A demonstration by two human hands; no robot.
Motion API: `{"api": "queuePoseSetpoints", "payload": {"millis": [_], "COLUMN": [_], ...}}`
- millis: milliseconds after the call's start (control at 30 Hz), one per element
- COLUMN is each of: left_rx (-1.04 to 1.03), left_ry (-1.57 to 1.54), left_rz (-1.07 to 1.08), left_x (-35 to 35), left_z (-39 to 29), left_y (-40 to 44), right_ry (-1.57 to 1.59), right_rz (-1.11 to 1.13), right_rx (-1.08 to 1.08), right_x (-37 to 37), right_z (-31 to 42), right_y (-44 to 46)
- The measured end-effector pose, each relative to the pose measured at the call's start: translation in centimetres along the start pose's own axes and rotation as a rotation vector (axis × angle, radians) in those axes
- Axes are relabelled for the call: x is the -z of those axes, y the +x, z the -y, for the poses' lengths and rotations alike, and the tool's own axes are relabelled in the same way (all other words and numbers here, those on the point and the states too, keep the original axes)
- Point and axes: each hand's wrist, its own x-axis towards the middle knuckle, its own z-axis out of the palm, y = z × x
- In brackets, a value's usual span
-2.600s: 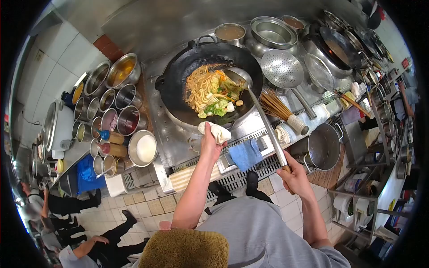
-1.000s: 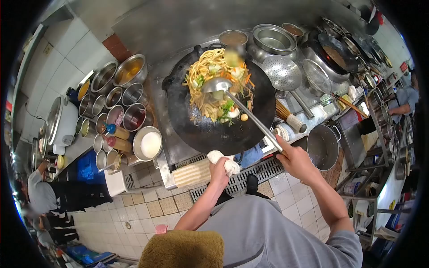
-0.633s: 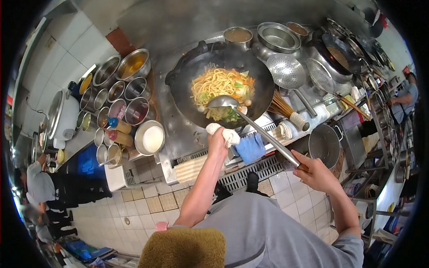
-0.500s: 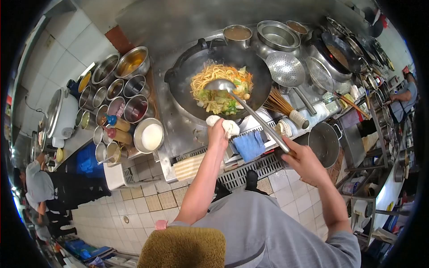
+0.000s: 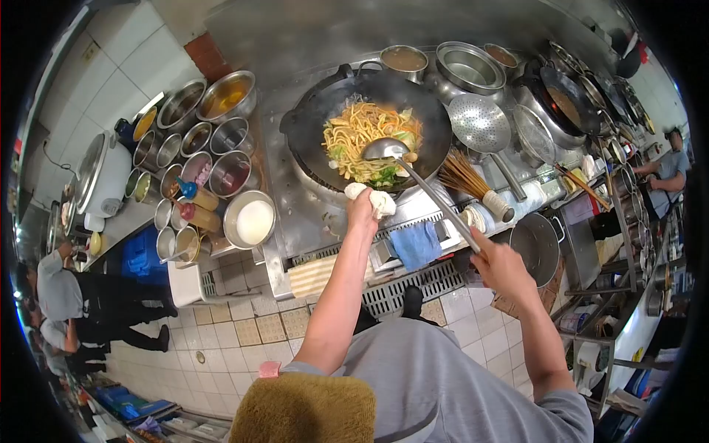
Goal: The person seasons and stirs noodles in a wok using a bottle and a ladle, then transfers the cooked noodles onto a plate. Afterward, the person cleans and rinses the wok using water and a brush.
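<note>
A black wok point(image 5: 436, 129) sits on the stove, holding yellow noodles point(image 5: 353, 133) mixed with cabbage, carrot strips and leafy greens. At its near rim, my left hand point(image 5: 361, 214) is closed around a folded white cloth point(image 5: 382, 203); the wok's edge under the cloth is hidden. My right hand point(image 5: 504, 267) grips the end of a long-handled steel ladle point(image 5: 436, 196). The ladle's bowl is in the wok, against the near right part of the noodles.
Steel bowls and tubs, including one of white powder point(image 5: 254, 223), crowd the left counter beside squeeze bottles point(image 5: 199, 216). Right of the wok lie a perforated skimmer point(image 5: 478, 124), a bamboo brush point(image 5: 473, 177) and a blue cloth point(image 5: 415, 244). Other people stand far left and far right.
The ladle's bowl has moved right and toward me through the noodles, which now lie shifted and turned over. My left hand stays at the rim with the cloth.
</note>
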Motion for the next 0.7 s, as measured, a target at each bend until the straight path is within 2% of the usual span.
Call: {"api": "queuePoseSetpoints", "payload": {"millis": [67,133,200,267,433,500,600,700], "left_rx": [0.002,0.022,0.026,0.035,0.022,0.025,0.046,0.051], "left_ry": [0.008,0.007,-0.006,0.002,0.017,0.01,0.048,0.023], "left_rz": [-0.006,0.027,0.03,0.015,-0.018,0.003,-0.003,0.021], "left_x": [-0.8,-0.6,0.3,-0.2,-0.7,-0.5,-0.9,-0.7], "left_z": [-0.8,-1.0,-0.6,-1.2,-1.4,-1.2,-1.8,-1.7], "left_y": [-1.2,-1.4,-0.2,-0.8,-1.5,-1.2,-2.1,-1.5], "right_ry": [-0.067,0.021,0.045,0.091,0.143,0.129,0.041,0.428], "right_rz": [-0.097,-0.192,-0.098,-0.078,0.029,-0.068,-0.117,-0.113], "right_rx": [0.068,0.082,0.044,0.07,0.034,0.034,-0.032,0.113], "right_x": [-0.7,-3.7,-6.3,-7.2,-2.5,-2.6,-5.1,-6.8], "right_z": [-0.3,-0.1,1.9,2.3,-2.1,-2.4,1.2,1.5], "right_y": [3.7,8.5,10.7,8.4,2.5,4.8,9.7,9.2]}}
